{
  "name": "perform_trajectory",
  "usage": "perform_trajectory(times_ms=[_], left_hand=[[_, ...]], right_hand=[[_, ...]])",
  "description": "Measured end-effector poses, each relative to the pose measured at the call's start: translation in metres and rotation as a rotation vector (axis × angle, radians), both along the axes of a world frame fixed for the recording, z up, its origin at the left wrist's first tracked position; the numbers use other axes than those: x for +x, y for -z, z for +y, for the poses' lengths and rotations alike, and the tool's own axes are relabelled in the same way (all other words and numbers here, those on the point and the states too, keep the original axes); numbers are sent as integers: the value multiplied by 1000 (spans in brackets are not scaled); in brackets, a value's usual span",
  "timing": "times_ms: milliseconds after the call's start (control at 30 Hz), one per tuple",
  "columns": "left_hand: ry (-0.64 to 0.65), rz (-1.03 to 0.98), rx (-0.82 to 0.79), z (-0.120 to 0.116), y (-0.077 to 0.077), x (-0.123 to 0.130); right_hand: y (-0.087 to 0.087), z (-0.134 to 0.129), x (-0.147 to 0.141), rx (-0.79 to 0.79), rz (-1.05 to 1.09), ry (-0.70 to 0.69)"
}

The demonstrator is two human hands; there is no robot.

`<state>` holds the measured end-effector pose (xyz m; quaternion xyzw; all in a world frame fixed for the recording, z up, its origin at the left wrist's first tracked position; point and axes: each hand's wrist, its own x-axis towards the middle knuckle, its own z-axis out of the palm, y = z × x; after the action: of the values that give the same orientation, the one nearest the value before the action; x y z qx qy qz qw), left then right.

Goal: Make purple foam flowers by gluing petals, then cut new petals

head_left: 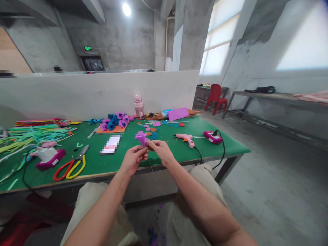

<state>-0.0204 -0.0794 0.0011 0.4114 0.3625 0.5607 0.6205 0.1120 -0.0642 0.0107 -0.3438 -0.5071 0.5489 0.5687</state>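
Observation:
A purple paper flower [141, 137] is held up over the front edge of the green table, a thin stem hanging below it. My left hand [134, 158] pinches the flower's base from the left and below. From the right, my right hand [162, 151] has its fingertips closed on the flower's lower petals. Loose purple, blue and brown paper petals [153, 130] lie just beyond my hands. A pink glue gun [186, 139] rests on the table to the right of my right hand.
Red-and-yellow-handled scissors [74, 165], a phone [110, 145] and a purple power strip [51, 159] lie at left. Finished purple and blue flowers [116, 120] are piled behind. A pink bottle [138, 106] stands by the white partition [102, 92]. Another power block [213, 137] sits right, its cord hanging off the edge.

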Motion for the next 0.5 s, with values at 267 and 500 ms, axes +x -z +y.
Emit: perform_trajectory(times_ms=[267, 500], left_hand=[[50, 15, 16, -2, 2, 2], [11, 39, 27, -3, 0, 3]], right_hand=[[3, 0, 0, -17, 7, -70], [2, 0, 3, -52, 12, -121]])
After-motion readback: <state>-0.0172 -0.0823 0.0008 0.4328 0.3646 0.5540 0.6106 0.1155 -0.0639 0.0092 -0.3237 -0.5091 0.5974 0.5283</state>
